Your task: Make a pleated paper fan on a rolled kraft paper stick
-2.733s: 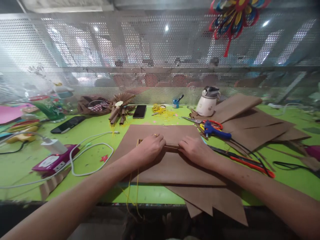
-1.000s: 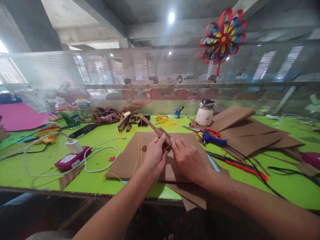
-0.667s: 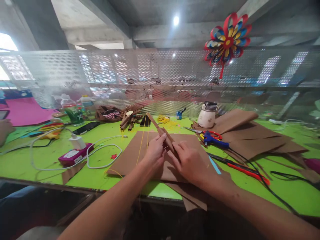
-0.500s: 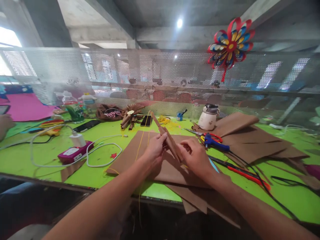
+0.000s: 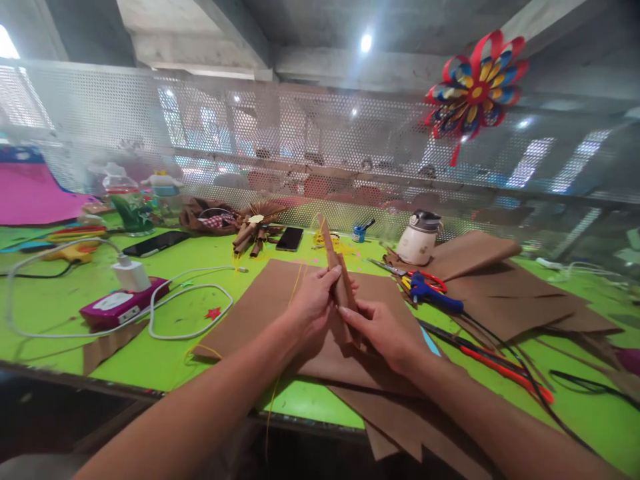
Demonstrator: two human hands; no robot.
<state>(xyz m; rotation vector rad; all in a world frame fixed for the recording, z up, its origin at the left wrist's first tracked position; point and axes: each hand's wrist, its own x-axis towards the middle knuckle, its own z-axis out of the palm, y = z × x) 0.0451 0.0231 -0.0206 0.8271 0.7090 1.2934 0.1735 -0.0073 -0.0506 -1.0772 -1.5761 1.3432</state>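
Note:
Between my hands is a folded strip of brown kraft paper, tilted with its narrow end pointing away from me. My left hand pinches it along the left side, thumb on top. My right hand grips its lower right part, the thumb pressed on the near face and fingers partly hidden behind. Yellow string runs from the strip's far tip down past my left forearm and over the table edge. Under my hands lies a large brown paper sheet, with more sheets sticking out below it.
On the green table, a purple power strip with a white cable sits left. Right are a blue-handled glue gun, scissors, a red-handled tool and stacked brown paper. Farther back stand a white jug and a phone.
My right hand has shifted its grip, its thumb now flat on the paper strip. The strip stands a little steeper. The whole view has turned slightly.

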